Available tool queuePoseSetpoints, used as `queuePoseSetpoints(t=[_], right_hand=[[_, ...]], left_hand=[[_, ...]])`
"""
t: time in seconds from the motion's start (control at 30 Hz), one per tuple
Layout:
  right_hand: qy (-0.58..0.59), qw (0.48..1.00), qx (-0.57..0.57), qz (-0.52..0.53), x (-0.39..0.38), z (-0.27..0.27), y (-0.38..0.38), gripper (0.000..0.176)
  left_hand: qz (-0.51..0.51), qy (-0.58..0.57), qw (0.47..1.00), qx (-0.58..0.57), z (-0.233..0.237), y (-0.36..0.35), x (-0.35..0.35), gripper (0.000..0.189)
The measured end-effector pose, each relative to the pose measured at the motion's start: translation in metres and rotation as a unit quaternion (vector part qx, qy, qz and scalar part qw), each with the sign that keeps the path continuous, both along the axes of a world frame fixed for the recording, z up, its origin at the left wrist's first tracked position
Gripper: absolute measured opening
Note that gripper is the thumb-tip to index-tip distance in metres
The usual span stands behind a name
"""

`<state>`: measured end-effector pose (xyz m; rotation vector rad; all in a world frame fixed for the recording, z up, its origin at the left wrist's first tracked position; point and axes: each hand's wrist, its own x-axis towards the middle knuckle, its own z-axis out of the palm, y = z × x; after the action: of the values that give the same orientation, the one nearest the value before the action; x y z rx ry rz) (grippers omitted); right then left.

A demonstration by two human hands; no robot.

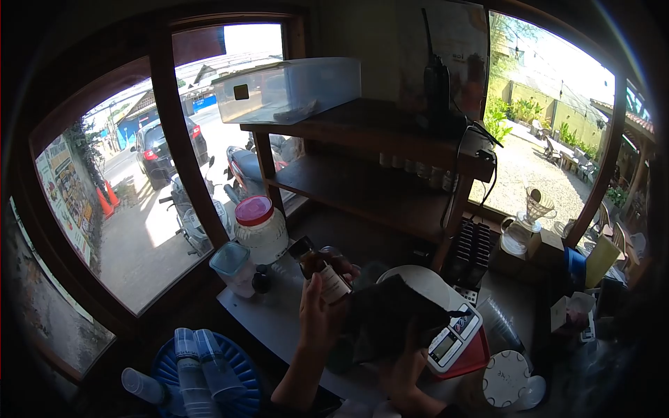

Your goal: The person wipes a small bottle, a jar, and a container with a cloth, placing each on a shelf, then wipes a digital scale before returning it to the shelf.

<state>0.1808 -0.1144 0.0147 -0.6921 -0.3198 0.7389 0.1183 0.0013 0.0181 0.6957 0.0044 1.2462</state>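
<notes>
My left hand [322, 310] is closed around a small dark bottle [333, 284] with a pale label, held tilted above the counter. Its dark upper end points up and to the left. Lower down and to the right, my right hand [406, 370] grips a black cloth [397, 313] that hangs in folds beside the bottle. The cloth covers part of a white kitchen scale [444, 350] and of the round white dish [425, 280] behind it. Shadow hides some of my right fingers.
A red-lidded jar [259, 233] and a lidded plastic tub [232, 265] stand at the back left. Several plastic cups [191, 366] lie on a blue round tray [247, 366]. Behind is a wooden shelf [376, 139] with a clear bin [306, 87]. A round white-topped container [505, 380] stands right.
</notes>
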Motion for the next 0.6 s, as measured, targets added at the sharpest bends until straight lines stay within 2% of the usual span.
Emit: queuePoseSetpoints(t=[0.03,0.13,0.17,0.2,0.27,0.3,0.33,0.37,0.47,0.6], right_hand=[[0.091,0.995,-0.046,-0.010,0.003,0.004,-0.003,0.037],[0.098,0.985,-0.110,0.090,0.002,0.000,-0.009,0.033],[-0.091,0.987,-0.133,0.012,0.001,-0.011,-0.009,0.032],[-0.277,0.947,-0.151,-0.066,-0.001,-0.024,-0.007,0.031],[-0.280,0.945,-0.149,-0.077,0.004,-0.028,-0.006,0.031],[-0.098,0.987,-0.130,-0.009,0.009,-0.007,-0.006,0.031],[0.087,0.989,-0.105,0.058,0.014,0.005,-0.006,0.032],[0.103,0.989,-0.089,0.060,0.017,0.008,-0.005,0.035],[0.106,0.988,-0.116,0.003,0.026,0.001,-0.007,0.037],[0.137,0.982,-0.121,-0.047,0.037,-0.011,-0.002,0.035]], left_hand=[[0.014,0.028,0.998,0.063,-0.001,0.000,0.001,0.037],[0.039,0.104,0.967,0.228,-0.006,0.001,0.009,0.044],[0.041,0.127,0.955,0.267,-0.006,0.001,0.012,0.047],[0.043,0.150,0.940,0.304,-0.006,0.001,0.015,0.050],[0.029,0.167,0.951,0.259,-0.004,0.004,0.014,0.054],[0.038,0.181,0.953,0.239,-0.003,0.005,0.014,0.053],[0.048,0.194,0.955,0.218,-0.002,0.007,0.014,0.052],[0.092,0.238,0.941,0.223,-0.002,0.015,0.019,0.048],[0.061,0.260,0.937,0.226,0.018,0.040,0.036,0.046],[0.087,0.318,0.903,0.275,0.035,0.087,0.081,0.029]])
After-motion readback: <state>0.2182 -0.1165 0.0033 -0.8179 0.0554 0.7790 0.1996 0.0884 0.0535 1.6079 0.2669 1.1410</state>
